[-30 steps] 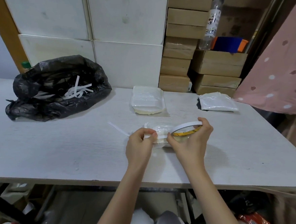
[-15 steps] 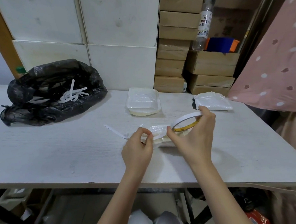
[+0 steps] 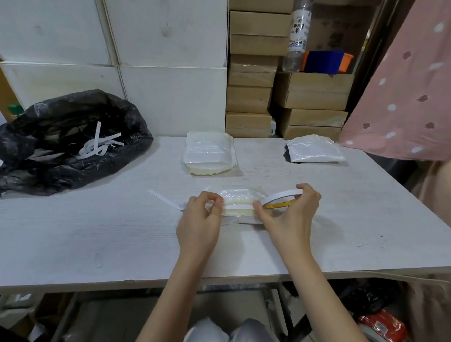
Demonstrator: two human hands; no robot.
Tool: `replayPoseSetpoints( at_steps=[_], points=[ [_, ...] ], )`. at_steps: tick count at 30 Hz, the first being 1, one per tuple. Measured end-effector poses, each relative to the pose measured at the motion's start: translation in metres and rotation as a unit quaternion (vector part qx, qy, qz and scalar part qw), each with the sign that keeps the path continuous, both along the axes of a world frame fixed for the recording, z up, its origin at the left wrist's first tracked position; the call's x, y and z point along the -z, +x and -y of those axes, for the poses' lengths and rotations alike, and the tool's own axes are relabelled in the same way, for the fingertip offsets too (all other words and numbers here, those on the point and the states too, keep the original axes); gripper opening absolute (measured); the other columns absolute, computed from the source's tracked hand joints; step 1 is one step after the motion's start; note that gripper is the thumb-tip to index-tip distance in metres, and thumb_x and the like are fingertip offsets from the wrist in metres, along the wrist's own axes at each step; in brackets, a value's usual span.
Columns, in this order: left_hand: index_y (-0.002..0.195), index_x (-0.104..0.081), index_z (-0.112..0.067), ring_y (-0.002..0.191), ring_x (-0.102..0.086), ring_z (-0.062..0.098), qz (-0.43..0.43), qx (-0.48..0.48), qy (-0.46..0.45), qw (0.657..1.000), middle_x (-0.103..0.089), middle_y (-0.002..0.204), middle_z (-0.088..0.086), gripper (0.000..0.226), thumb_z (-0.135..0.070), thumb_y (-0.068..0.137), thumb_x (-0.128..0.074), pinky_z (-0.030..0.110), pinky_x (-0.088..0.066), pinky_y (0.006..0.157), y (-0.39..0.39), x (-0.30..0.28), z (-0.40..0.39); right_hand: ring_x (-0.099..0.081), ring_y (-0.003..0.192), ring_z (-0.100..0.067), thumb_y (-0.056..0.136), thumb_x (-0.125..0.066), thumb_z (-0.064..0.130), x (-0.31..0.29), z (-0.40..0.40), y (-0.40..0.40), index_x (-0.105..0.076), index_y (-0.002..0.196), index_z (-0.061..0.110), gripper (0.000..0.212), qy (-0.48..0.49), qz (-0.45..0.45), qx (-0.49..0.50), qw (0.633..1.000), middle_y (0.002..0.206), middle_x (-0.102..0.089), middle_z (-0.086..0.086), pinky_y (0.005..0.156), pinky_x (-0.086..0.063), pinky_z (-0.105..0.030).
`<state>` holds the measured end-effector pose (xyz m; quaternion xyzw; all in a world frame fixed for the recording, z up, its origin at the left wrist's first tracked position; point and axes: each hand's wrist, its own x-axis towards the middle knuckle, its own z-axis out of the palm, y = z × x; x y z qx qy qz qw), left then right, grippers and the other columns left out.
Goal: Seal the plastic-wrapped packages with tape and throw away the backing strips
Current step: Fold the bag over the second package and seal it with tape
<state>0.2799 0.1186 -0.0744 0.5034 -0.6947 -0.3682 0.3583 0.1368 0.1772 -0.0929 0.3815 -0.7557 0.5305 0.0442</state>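
Package [image 3: 239,206] mostly hidden behind both hands; whether the tape strip [image 3: 238,205] is fully stuck can't be made out. Left hand [image 3: 200,222] pinches the strip's end on the package. Right hand [image 3: 292,214] grips the tape roll [image 3: 281,197], tilted, just right of the left hand. Loose backing strip [image 3: 165,199] lies beside the left hand.

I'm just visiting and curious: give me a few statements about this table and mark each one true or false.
1. The right hand holds a roll of tape. True.
2. The black bag has white strips in it. True.
3. The left hand is resting flat and idle on the table. False: its fingers pinch at the package being taped.
4. Only one package is on the table. False: two more packages lie farther back.
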Motion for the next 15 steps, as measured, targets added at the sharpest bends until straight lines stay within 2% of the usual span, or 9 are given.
replayPoseSetpoints(
  at_steps=[3,5,7,8,9,11,13,15],
  points=[
    [0.098,-0.063,-0.024,0.098,-0.054,0.016,0.028,0.049,-0.005,0.998,-0.051,0.105,-0.004,0.044,-0.057,0.091,-0.034,0.037,-0.044,0.088,0.005,-0.010,-0.003,-0.039,0.111,-0.015,0.065,-0.084,0.026,0.005,0.002,-0.002,-0.027,0.127,0.003,0.087,-0.012,0.052,-0.024,0.998,0.120,-0.024,0.001,0.088,-0.042,-0.023],
    [0.091,-0.070,-0.020,0.098,-0.050,0.020,0.143,0.000,-0.156,0.977,-0.051,0.102,0.001,0.051,-0.062,0.086,-0.041,0.035,-0.045,0.081,0.007,-0.014,-0.004,-0.038,0.104,-0.009,0.066,-0.083,0.025,0.004,0.003,-0.005,-0.026,0.126,0.004,0.086,-0.009,0.064,-0.039,0.997,0.118,-0.021,0.003,0.085,-0.043,-0.021],
    [0.073,-0.070,-0.011,0.090,-0.057,0.029,0.240,-0.011,-0.316,0.918,-0.060,0.096,0.010,0.036,-0.046,0.075,-0.061,0.034,-0.045,0.070,0.000,-0.017,-0.005,-0.037,0.105,-0.008,0.065,-0.083,0.026,0.004,0.005,-0.007,-0.026,0.125,0.006,0.086,-0.007,0.073,-0.053,0.996,0.117,-0.020,0.003,0.084,-0.041,-0.019],
    [0.069,-0.067,-0.007,0.087,-0.060,0.031,0.264,0.010,-0.350,0.899,-0.063,0.095,0.013,0.024,-0.031,0.070,-0.064,0.033,-0.045,0.067,-0.005,-0.016,-0.004,-0.037,0.108,-0.009,0.065,-0.084,0.028,0.003,0.006,-0.007,-0.025,0.125,0.008,0.086,-0.009,0.087,-0.063,0.994,0.118,-0.020,0.004,0.085,-0.042,-0.019],
    [0.070,-0.065,-0.006,0.085,-0.063,0.032,0.267,0.042,-0.373,0.888,-0.065,0.095,0.013,0.013,-0.017,0.069,-0.059,0.032,-0.045,0.064,-0.012,-0.017,-0.003,-0.037,0.110,-0.011,0.065,-0.083,0.029,0.003,0.007,-0.007,-0.025,0.124,0.010,0.085,-0.014,0.110,-0.074,0.991,0.118,-0.021,0.004,0.086,-0.043,-0.018],
    [0.082,-0.064,-0.007,0.080,-0.063,0.030,0.253,0.131,-0.347,0.894,-0.064,0.092,0.008,0.027,-0.003,0.071,-0.040,0.029,-0.037,0.055,-0.020,-0.021,-0.001,-0.041,0.113,-0.015,0.070,-0.079,0.032,0.002,0.007,-0.007,-0.024,0.119,0.015,0.075,-0.033,0.153,-0.093,0.983,0.122,-0.024,0.000,0.082,-0.043,-0.014],
    [0.098,-0.067,-0.011,0.089,-0.061,0.028,0.247,0.166,-0.319,0.900,-0.063,0.103,0.004,0.036,0.004,0.078,-0.041,0.029,-0.035,0.056,-0.021,-0.016,0.003,-0.047,0.113,-0.022,0.073,-0.075,0.034,0.001,0.007,-0.010,-0.024,0.111,0.021,0.065,-0.058,0.181,-0.100,0.977,0.126,-0.031,-0.008,0.079,-0.045,-0.017],
    [0.104,-0.069,-0.013,0.094,-0.061,0.026,0.215,0.170,-0.298,0.914,-0.063,0.110,0.003,0.037,0.005,0.079,-0.048,0.030,-0.041,0.060,-0.019,-0.012,0.005,-0.051,0.109,-0.023,0.070,-0.078,0.033,-0.001,0.004,-0.014,-0.026,0.109,0.024,0.066,-0.070,0.188,-0.091,0.975,0.125,-0.036,-0.012,0.077,-0.048,-0.021]
  ],
)
